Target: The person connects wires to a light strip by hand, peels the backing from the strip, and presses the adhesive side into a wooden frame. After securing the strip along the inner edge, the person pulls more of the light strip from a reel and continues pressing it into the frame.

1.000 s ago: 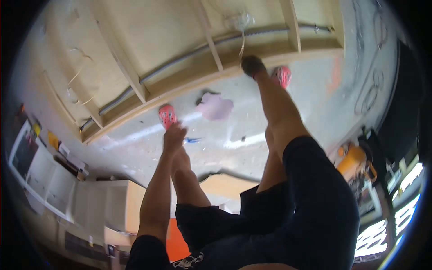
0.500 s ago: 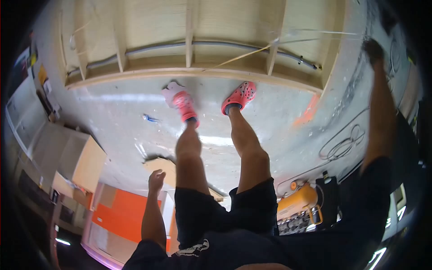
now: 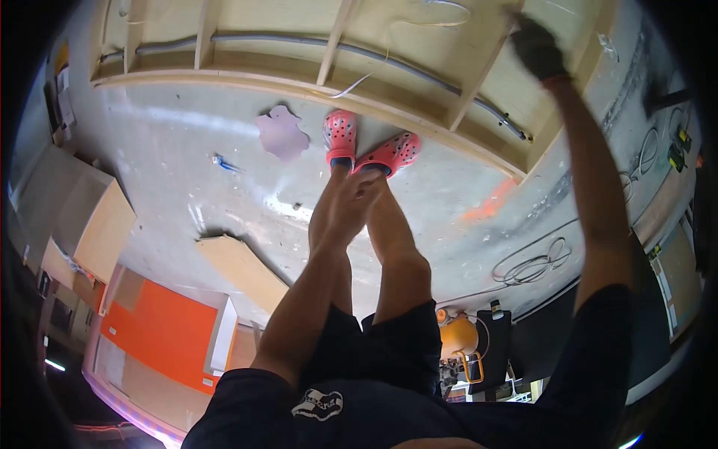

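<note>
My left hand [image 3: 356, 196] is bare and reaches out over my shins, just below the pink clogs [image 3: 340, 135]. Its fingers are loosely bent and somewhat apart, with nothing visible in them. On my right hand [image 3: 537, 51] is a dark glove; it is stretched out over the right part of the wooden frame [image 3: 329, 49], its fingers smeared by motion. A thin pale strip [image 3: 354, 86] hangs over the frame's near rail and loops across the panel towards that hand. Inside the frame runs a grey corrugated conduit [image 3: 359, 51], passing through the cross pieces.
On the concrete floor lie a flat mauve piece [image 3: 282, 133], a small blue item [image 3: 224, 163] and a wooden board [image 3: 243, 266]. To the right are a coiled hose [image 3: 531, 268] and an orange compressor tank [image 3: 458, 335]. Cabinets [image 3: 93, 217] stand at left.
My left hand has swung up and inward over my shins. My right hand has moved left over the frame. The strip has gone from taut to slack, and my left foot has stepped off the mauve piece.
</note>
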The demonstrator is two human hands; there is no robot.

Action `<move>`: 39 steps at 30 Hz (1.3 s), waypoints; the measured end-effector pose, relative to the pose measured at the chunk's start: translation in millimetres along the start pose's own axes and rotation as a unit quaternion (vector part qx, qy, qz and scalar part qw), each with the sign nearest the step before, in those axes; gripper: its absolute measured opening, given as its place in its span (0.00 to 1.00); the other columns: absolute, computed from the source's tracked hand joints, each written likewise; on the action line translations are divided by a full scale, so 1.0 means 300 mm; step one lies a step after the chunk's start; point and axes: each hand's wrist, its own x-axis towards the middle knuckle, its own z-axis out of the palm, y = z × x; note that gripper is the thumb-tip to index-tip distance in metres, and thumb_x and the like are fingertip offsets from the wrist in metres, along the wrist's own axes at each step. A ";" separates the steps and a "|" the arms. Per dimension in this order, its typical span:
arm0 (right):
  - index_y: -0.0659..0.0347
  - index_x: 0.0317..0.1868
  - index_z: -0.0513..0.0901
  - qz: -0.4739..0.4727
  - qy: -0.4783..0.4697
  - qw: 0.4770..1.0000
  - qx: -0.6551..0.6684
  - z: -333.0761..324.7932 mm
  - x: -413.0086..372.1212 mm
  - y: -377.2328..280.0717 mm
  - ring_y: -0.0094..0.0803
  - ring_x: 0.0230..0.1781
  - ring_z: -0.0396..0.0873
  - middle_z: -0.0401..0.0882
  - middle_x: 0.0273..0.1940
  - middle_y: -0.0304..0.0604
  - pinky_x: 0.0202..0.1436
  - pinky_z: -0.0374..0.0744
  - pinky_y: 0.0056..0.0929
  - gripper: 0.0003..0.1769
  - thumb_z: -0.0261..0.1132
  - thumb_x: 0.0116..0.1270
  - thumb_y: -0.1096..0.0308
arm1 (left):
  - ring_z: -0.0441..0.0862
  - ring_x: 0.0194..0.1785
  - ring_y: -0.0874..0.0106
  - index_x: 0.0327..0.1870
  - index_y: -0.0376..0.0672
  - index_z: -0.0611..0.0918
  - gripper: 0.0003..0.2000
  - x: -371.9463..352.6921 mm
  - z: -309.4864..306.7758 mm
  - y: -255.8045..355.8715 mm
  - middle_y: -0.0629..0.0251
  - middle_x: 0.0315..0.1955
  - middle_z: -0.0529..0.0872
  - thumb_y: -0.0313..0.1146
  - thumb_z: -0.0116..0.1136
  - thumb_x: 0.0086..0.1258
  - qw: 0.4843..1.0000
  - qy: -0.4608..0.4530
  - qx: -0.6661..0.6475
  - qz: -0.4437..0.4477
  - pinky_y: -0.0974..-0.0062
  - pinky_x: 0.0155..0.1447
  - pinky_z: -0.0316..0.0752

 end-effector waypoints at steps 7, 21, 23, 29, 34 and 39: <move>0.47 0.62 0.81 -0.017 -0.153 0.986 0.071 0.507 0.291 -0.836 0.47 0.56 0.81 0.80 0.58 0.47 0.60 0.78 0.48 0.23 0.58 0.67 0.66 | 0.77 0.30 0.75 0.41 0.41 0.81 0.09 0.607 -0.100 -0.224 0.67 0.31 0.81 0.38 0.60 0.73 0.947 0.091 -0.247 -0.184 0.78 0.34 0.73; 0.55 0.61 0.80 -0.133 -0.200 0.971 0.008 0.542 0.047 -1.039 0.42 0.30 0.86 0.84 0.32 0.45 0.33 0.82 0.41 0.22 0.60 0.66 0.67 | 0.82 0.30 0.70 0.45 0.32 0.83 0.11 0.960 -0.190 -0.207 0.60 0.34 0.85 0.30 0.67 0.67 0.868 0.296 -0.392 -0.076 0.73 0.33 0.77; 0.56 0.60 0.81 -0.135 -0.199 0.971 -0.006 0.547 0.001 -1.053 0.42 0.30 0.87 0.84 0.33 0.45 0.32 0.82 0.41 0.21 0.61 0.65 0.68 | 0.82 0.29 0.70 0.44 0.32 0.83 0.11 0.956 -0.178 -0.226 0.59 0.33 0.86 0.28 0.69 0.66 0.874 0.297 -0.381 -0.057 0.73 0.33 0.78; 0.60 0.51 0.83 0.012 -0.257 0.961 0.101 0.563 -0.117 -1.033 0.52 0.37 0.88 0.86 0.39 0.54 0.44 0.86 0.48 0.14 0.60 0.68 0.66 | 0.82 0.33 0.72 0.43 0.35 0.83 0.05 0.966 -0.103 -0.266 0.62 0.34 0.87 0.21 0.65 0.68 0.813 0.301 -0.497 0.025 0.75 0.40 0.80; 0.61 0.52 0.82 0.003 -0.496 0.826 0.269 0.681 -0.156 -0.907 0.50 0.34 0.88 0.87 0.43 0.58 0.39 0.85 0.46 0.18 0.58 0.72 0.57 | 0.81 0.40 0.73 0.50 0.34 0.80 0.07 1.096 -0.118 -0.496 0.61 0.39 0.85 0.22 0.57 0.74 0.887 0.210 -0.332 0.243 0.78 0.48 0.79; 0.54 0.62 0.77 0.398 -0.461 0.487 0.626 0.645 -0.189 -0.867 0.30 0.24 0.79 0.86 0.42 0.44 0.27 0.76 0.31 0.26 0.55 0.78 0.43 | 0.80 0.41 0.73 0.59 0.34 0.78 0.12 1.036 -0.104 -0.434 0.63 0.45 0.82 0.22 0.51 0.78 0.787 0.163 -0.584 0.112 0.79 0.52 0.79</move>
